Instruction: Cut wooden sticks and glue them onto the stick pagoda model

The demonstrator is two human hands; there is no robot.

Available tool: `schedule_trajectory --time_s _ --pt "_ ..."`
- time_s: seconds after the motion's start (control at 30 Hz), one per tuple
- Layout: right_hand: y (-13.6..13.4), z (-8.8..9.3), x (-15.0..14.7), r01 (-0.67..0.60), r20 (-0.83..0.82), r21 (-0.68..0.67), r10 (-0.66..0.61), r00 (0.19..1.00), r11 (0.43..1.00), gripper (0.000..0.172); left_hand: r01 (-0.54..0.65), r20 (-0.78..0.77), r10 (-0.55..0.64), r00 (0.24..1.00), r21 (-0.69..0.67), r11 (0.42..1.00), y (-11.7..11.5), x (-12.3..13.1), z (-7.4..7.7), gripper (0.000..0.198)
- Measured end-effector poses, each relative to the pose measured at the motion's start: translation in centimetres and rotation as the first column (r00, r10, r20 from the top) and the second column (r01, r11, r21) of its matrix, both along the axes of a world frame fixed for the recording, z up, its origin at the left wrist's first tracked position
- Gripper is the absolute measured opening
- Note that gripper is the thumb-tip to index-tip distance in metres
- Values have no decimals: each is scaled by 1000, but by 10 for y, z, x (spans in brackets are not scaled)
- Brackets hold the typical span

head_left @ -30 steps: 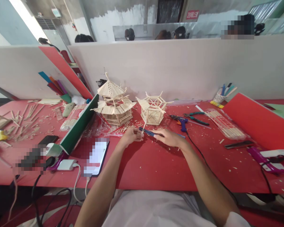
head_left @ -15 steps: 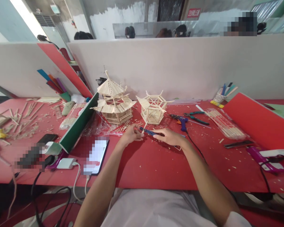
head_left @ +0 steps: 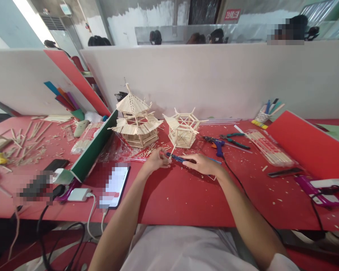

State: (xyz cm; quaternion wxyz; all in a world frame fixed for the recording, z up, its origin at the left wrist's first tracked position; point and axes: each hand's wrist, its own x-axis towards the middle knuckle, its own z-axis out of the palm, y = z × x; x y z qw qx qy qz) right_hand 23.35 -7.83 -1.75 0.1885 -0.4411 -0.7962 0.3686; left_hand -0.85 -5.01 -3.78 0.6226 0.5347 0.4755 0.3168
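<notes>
My left hand pinches a short wooden stick that slants up from the fingertips. Across this stick lies the front of a slim blue hand tool, gripped by my right hand; its exact kind is too small to make out. Just beyond my hands stands an open hexagonal stick frame with a roof panel on one side. To its left is a two-tiered stick pavilion with a pointed roof. Cut stick pieces lie scattered in front of both models.
Right of the models lie a blue glue gun, green-handled pliers and a bag of sticks. A phone on a cable lies left of my forearm, beside a green divider. A white partition closes the back.
Almost nothing has moved. Both hands keep their hold on the stick and the blue tool, with only a very slight shift of the tool.
</notes>
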Motion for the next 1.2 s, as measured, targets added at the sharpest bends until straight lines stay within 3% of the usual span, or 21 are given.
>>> schedule_trajectory --time_s 0.77,1.2 --pt "0 1 0 -9 14 9 9 1000 1000 43 5 -19 -5 1000 -1 1000 -1 1 3 48" --pt "-6 -3 -4 32 84 103 -41 996 994 42 21 -26 -20 999 12 1000 0 -2 3 49"
